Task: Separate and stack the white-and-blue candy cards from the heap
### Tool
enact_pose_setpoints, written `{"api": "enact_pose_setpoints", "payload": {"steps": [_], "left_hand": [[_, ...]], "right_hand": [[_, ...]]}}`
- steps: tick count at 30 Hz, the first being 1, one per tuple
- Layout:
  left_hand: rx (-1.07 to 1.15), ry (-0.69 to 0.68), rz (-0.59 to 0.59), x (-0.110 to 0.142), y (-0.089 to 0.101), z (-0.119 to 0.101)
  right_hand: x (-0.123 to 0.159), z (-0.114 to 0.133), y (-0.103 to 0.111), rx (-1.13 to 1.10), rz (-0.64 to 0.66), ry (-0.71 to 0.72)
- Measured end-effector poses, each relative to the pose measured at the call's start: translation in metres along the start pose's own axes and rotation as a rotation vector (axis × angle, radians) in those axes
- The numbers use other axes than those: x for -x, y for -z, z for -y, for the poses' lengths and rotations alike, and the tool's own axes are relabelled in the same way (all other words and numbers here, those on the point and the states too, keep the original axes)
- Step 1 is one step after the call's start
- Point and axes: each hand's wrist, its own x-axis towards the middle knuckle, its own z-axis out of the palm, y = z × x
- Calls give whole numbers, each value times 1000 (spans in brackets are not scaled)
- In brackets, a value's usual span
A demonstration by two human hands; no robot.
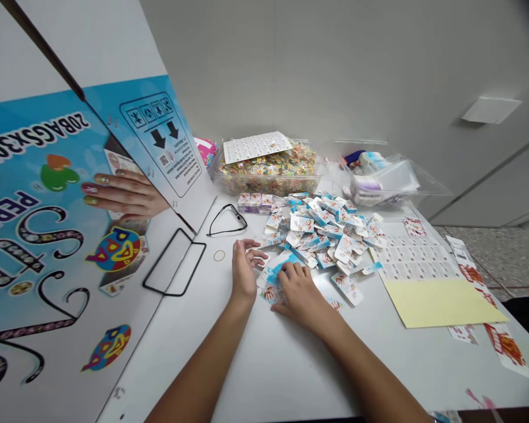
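On the white table, my right hand (302, 294) rests over flat blue-and-white printed cartons (277, 267), its fingers curled onto them and the thumb at their near edge. My left hand (245, 273) stands on its side just left of these cartons, fingers apart and slightly bent, with nothing visible in it. Whether its fingertips touch the cartons, I cannot tell. Behind both hands spreads a heap of small blue-and-white boxes (321, 220) printed with a hand picture. One loose box (347, 288) lies right of my right hand.
Left stands a large printed carton (70, 235). Nearby lie a black rectangular frame (186, 292), eyeglasses (228, 233) and a rubber band (219, 255). A clear tub (264, 183) of colourful packets and another clear tub (390, 191) stand behind. Sticker sheets (418, 258) and yellow paper (441, 302) lie right.
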Motion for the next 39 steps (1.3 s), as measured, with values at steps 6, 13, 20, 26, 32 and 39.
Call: {"api": "enact_pose_setpoints", "payload": {"steps": [6, 13, 20, 26, 32, 39], "left_hand": [[-1, -8, -1, -1, 1, -1], [-66, -88, -96, -2, 2, 2], [-226, -96, -28, 12, -4, 16], [-142, -70, -123, -2, 2, 15], [-136, -72, -138, -5, 3, 15], [-156, -70, -133, -5, 4, 13]], "right_hand": [[-2, -3, -1, -35, -19, 22], [0, -15, 17, -551, -398, -139], [-2, -11, 12, -565, -356, -147], [8, -9, 19, -140, 60, 8], [8, -10, 13, 25, 187, -14], [2, -22, 13, -357, 57, -116]]}}
